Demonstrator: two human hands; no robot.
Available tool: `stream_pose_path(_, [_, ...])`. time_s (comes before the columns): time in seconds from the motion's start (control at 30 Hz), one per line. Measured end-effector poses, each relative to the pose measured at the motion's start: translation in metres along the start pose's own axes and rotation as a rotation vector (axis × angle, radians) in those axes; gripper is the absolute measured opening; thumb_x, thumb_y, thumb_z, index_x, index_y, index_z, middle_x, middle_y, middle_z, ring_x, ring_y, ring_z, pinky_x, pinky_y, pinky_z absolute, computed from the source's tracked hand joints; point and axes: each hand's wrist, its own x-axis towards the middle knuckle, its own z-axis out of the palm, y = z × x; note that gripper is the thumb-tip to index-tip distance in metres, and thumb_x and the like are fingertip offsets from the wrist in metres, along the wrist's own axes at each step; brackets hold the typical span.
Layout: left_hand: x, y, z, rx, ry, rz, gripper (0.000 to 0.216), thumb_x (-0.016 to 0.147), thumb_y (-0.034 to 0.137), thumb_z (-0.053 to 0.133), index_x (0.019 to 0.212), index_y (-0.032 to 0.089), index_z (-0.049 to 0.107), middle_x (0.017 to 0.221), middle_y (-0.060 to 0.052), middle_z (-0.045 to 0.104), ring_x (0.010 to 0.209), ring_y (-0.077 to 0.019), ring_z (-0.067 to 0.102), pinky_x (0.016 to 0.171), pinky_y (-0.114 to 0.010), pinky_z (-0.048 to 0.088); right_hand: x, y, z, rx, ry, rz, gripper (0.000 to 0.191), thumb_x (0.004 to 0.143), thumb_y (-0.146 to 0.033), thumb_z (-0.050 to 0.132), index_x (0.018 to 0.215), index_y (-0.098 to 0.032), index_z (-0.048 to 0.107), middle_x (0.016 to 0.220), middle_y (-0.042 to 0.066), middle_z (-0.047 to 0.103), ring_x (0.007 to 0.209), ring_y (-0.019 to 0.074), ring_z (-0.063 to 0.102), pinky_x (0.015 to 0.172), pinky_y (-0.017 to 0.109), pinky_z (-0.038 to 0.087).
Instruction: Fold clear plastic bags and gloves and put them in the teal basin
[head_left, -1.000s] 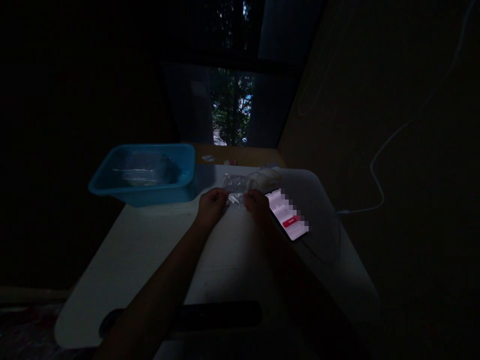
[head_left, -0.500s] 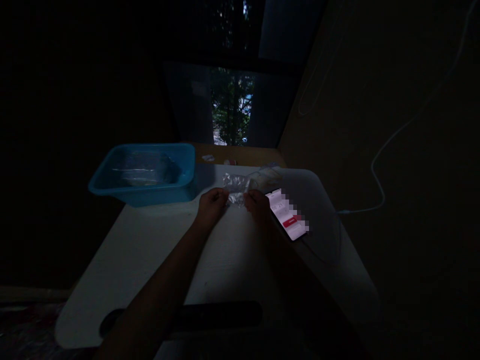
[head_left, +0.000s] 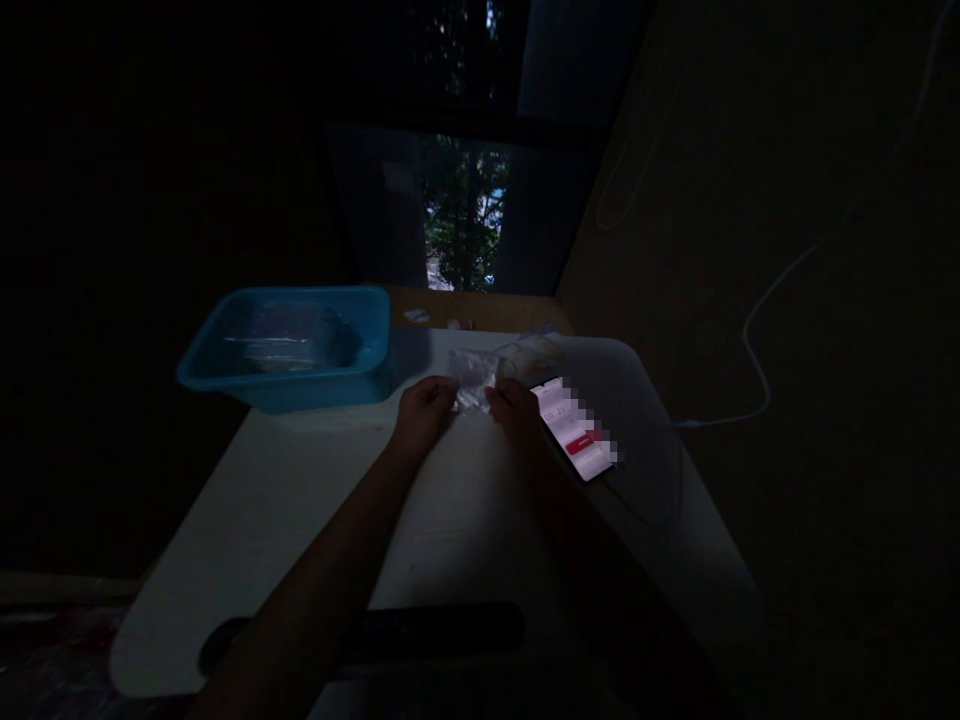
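Note:
A small clear plastic bag point(head_left: 475, 370) is stretched between my two hands over the white table point(head_left: 337, 480). My left hand point(head_left: 426, 408) pinches its left side, fingers closed. On the opposite side my right hand point(head_left: 514, 404) is closed on the bag's edge. Dim light hides what the bag holds, if anything. Just right of my right hand lies a lit phone point(head_left: 574, 430), its screen partly blurred out. More clear plastic point(head_left: 534, 348) rests on the table behind that hand.
A blue plastic basin point(head_left: 330, 388) with clear plastic packets inside stands at the table's back left. A white cable point(head_left: 757, 330) hangs along the right wall. Small bits of paper point(head_left: 416, 315) lie on the ledge below the window point(head_left: 465, 215). A dark slot point(head_left: 442, 630) runs near the table's front.
The plastic bag between my hands has shifted in shape, its upper part now looking smoother and less crinkled. Both hands stay in nearly the same place.

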Motion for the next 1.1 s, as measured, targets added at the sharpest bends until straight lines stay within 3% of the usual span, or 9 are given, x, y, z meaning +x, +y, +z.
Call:
stream_pose_path(0.13, [0.0019,-0.0029,-0.0002,-0.015,-0.021,-0.033,0.026,0.059,0.040,0.065,0.060,0.016,0.055,0.046,0.006,0.045,0.041,-0.0063,0.039,0.042,-0.019,0.032,-0.0002,0.0000,0.0003,-0.022,0.017,0.005,0.026,0.068,-0.040,0.048,0.053,-0.021,0.039,0.045,-0.006,0.038,0.047,0.0085,0.037,0.045,0.020,0.030])
stream_pose_path(0.37, [0.0049,-0.0059,-0.0029,0.102,-0.001,0.052,0.025,0.058,0.038,0.065,0.057,0.016,0.054,0.050,0.004,0.050,0.045,-0.0074,0.042,0.042,-0.019,0.032,-0.0008,-0.0013,-0.0006,-0.020,0.011,-0.008,0.027,0.069,-0.041,0.047,0.053,-0.021,0.040,0.046,-0.005,0.039,0.047,0.0087,0.038,0.046,0.021,0.031])
stream_pose_path(1.1, [0.0036,-0.0045,-0.0011,0.053,0.019,0.037,0.026,0.059,0.037,0.065,0.056,0.016,0.051,0.045,0.006,0.047,0.040,-0.0055,0.040,0.039,-0.018,0.030,-0.0009,-0.0023,-0.0009,0.074,-0.004,0.019,0.024,0.070,-0.039,0.045,0.056,-0.020,0.045,0.045,-0.005,0.042,0.045,0.0083,0.040,0.045,0.021,0.032])
